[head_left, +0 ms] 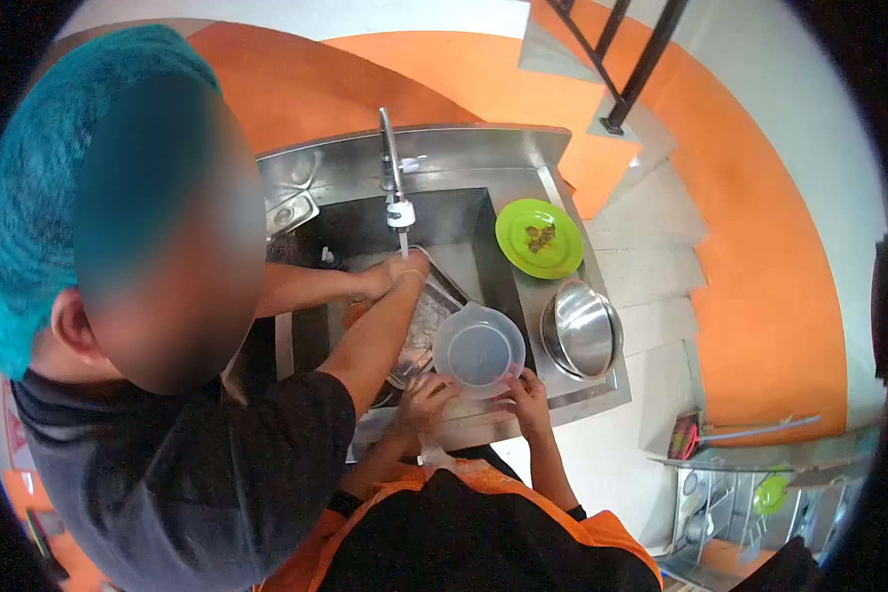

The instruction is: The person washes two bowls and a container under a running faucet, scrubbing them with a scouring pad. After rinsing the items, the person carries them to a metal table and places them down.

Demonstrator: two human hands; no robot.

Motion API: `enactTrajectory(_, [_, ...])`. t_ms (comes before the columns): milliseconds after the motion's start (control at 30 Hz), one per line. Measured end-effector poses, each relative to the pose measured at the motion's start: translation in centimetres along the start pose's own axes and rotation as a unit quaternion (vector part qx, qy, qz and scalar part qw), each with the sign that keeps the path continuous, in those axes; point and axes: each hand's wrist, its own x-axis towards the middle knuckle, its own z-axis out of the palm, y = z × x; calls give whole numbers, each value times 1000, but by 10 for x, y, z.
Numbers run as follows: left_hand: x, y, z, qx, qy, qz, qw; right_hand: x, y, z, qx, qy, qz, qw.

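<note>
- The clear plastic jug sits just below the middle of the frame, over the front edge of the sink, mouth facing up.
- The right hand grips its lower right rim, fingers curled onto it.
- The left hand is curled at the jug's lower left side. Whether it grips the jug or something small is hard to tell.
- A co-worker's hands meet under the running faucet, above a metal tray.
- A steel bowl and a green plate rest to the right of the jug.
</note>
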Motion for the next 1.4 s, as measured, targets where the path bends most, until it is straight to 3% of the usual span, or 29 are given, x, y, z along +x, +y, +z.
enactTrajectory(67, [6,9,-1,-3,40,-14,999,11,0,-8,22,-9,36,999])
enactTrajectory(133, [21,35,1,-144,191,-238,942,28,-1,-15,37,-24,68,997])
enactTrajectory(167, [19,30,13,-136,206,-243,938,33,1,-18,29,-36,83,995])
enactTrajectory(200, [12,19,29,-369,206,-386,820,38,2,-21,20,-48,99,994])
enactTrajectory(233, [17,18,31,-573,190,-486,632,42,2,-24,13,-64,101,993])
enactTrajectory(267, [19,22,34,-626,222,-545,512,47,1,-26,12,-101,113,988])
enactTrajectory(400, [14,23,51,-664,245,-477,522,66,3,-27,-14,-142,161,976])
enactTrajectory(500, [1,24,61,-623,312,-493,521,63,9,-23,-76,-73,193,976])
enactTrajectory(567, [0,23,63,-615,342,-504,501,71,30,-37,-206,-173,95,958])
enactTrajectory(600, [6,30,55,-591,345,-531,501,79,49,-51,-314,-253,-149,903])
enactTrajectory(633, [13,33,48,-566,347,-555,501,75,22,-52,-313,-252,-154,902])
enactTrajectory(700, [17,34,45,-573,348,-546,503,40,-88,-39,-340,-411,-155,832])
enactTrajectory(767, [20,32,40,-564,320,-557,519,49,-150,-49,-260,-287,-118,914])
enactTrajectory(800, [20,29,41,-561,311,-562,522,79,-163,-67,-269,-215,-247,906])
enactTrajectory(833, [20,27,41,-563,302,-561,527,104,-182,-82,-292,-67,-202,932])
enactTrajectory(867, [21,24,41,-555,288,-563,540,151,-183,-109,-356,16,-275,893])
enactTrajectory(933, [20,19,45,-541,270,-567,559,220,-183,-149,-393,64,-88,913])
enactTrajectory(967, [22,20,46,-547,264,-562,561,245,-173,-163,-393,72,-93,912])
enactTrajectory(1033, [27,21,45,-528,269,-582,557,284,-158,-181,-274,-73,138,949])
enactTrajectory(1100, [22,15,50,-530,268,-574,563,296,-149,-176,-241,-124,194,943])
enactTrajectory(1167, [22,10,56,-529,281,-587,544,316,-130,-181,-107,-100,273,951])
enactTrajectory(1200, [20,6,58,-539,271,-584,543,318,-125,-183,-108,-104,268,952])
enactTrajectory(1267, [19,-2,63,-548,263,-579,543,321,-121,-176,-96,-47,154,982])
enactTrajectory(1400, [24,-3,65,-510,251,-579,585,338,-128,-166,-92,-15,112,989])
